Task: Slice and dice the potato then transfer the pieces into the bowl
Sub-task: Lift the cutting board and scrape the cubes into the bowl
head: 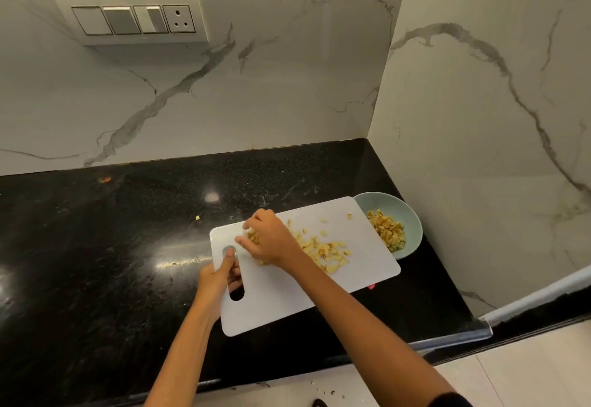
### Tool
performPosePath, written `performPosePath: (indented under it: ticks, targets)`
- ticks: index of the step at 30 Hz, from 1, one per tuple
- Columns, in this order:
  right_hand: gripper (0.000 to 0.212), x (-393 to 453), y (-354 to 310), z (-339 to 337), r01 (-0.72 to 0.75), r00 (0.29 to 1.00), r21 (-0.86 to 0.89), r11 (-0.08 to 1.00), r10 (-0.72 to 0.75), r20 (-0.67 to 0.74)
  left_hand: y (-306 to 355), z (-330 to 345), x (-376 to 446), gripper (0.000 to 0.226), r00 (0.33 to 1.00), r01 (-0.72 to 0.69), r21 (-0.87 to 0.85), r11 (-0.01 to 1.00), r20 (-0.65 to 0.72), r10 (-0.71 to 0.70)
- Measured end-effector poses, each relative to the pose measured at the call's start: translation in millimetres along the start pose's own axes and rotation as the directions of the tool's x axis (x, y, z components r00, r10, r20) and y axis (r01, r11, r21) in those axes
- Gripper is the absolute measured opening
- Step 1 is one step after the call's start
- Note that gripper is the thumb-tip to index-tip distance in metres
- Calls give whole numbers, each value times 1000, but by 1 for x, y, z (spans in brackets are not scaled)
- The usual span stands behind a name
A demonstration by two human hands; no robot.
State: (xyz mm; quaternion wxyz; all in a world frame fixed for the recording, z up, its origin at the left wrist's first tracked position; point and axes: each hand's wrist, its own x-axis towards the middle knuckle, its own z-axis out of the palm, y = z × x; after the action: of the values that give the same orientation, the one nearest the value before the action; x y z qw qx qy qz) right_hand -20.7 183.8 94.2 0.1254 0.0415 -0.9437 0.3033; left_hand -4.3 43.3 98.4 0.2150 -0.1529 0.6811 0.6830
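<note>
I am gripping the board (319,282) by its handle hole with my left hand (217,278), its far corner lying over the bowl (412,227). My right hand (271,240), fingers loosely spread, is pushing the potato pieces (326,251) toward it. Pushing too quickly, I am risking pieces sliding off the edges onto the counter (96,246).
</note>
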Motion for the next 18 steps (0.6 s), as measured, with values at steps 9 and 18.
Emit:
performPosePath:
  ticks: [9,18]
  targets:
    - [8,-12,42,-22,-15,1000,-180,984,14,-4,-6,-4,5,34,1000,16,-28,999,9,-15]
    - [25,-50,89,-59,-248,917,184,951,292,-273,-5,-1,2,28,1000,13,-66,998,23,-11]
